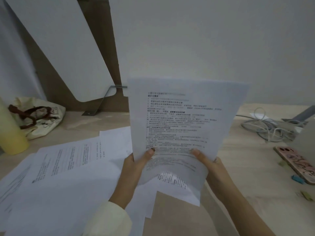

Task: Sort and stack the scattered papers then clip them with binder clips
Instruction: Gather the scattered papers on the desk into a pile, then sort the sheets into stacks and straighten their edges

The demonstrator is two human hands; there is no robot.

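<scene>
The wooden desk (247,159) fills the whole lower half of the view, and a big white panel (59,48) leans against the wall up at 10 o'clock. Loose papers (68,167) sprawl across the desk from 7 to 9 o'clock, overlapping at odd angles, so the sorting looks barely started imo. Dead centre, the person holds a printed sheet (179,120) (maybe a couple, hard to tell) upright off the desk with the text facing them, most likely to check which pile it goes in. The left hand (134,166) pinches the page's bottom edge at its 7 o'clock, thumb on the front. The right hand (211,166) pinches at 5 o'clock the same way, so both are clamped on the page and it bows a bit between them. A cloth bag (39,118) sits at 9 o'clock and a tangle of cables (269,128) at 2 o'clock. A phone (296,164) lies at 4 o'clock. Next to it are a blue clip (298,179) and a green clip (306,195), untouched and within right-hand reach, probably waiting for a squared-up stack.
</scene>
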